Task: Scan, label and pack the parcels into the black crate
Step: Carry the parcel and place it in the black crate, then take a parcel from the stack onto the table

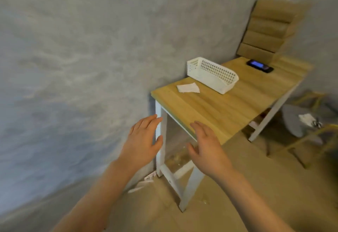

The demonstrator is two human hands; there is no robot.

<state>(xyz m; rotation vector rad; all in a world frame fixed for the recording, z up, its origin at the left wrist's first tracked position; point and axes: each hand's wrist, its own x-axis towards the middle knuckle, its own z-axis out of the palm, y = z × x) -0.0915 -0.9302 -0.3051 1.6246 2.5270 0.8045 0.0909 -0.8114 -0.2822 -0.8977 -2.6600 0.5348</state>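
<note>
We can read no writing anywhere: the small white paper slips (188, 87) on the light wooden table with white legs (210, 109) are blurred, as are the white scraps on the floor (144, 182) by the table's near leg. The dark handheld device with a glowing blue screen (259, 65) lies at the table's far end, its screen too small to read. Between it and the slips sits a white perforated plastic basket (213, 74), close to the grey wall. We see neither parcels nor a black crate in this view.

Our left hand (141, 144) and right hand (205, 147) hover palm-down before the table's near edge, fingers straight and spread, holding nothing. A tan padded chair (270, 29) stands behind the table; a grey seat with yellow legs (300, 122) stands to the right. Bare beige floor lies beneath our arms.
</note>
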